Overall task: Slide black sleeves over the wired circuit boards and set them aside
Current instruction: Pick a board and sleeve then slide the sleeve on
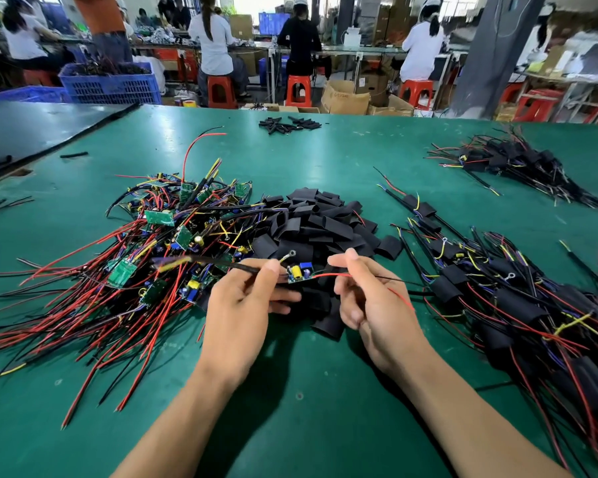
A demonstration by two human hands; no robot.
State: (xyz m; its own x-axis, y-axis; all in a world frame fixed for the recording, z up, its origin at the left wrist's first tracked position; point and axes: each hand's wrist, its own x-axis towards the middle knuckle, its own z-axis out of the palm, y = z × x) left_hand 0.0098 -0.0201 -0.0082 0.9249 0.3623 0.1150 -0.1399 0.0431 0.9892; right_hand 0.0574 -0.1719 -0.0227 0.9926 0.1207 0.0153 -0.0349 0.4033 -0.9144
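My left hand [242, 298] grips a small wired circuit board [299, 273] with blue and yellow parts, held just above the table. Its black lead runs off to the left. My right hand [370, 298] pinches the board's red wire [399, 298] and thin black wire, which trail to the right. Just behind my hands lies a heap of flat black sleeves [325, 222]. A tangle of bare wired boards [166, 243] with red and black leads fills the left. Boards in black sleeves are piled at the right [518, 298].
The green table [290, 391] stretches forward to a far edge. A second sleeved pile [508, 163] lies at the far right, and small black tubes [290, 125] at the far middle. Blue crates [111, 82], red stools and seated people are beyond the table.
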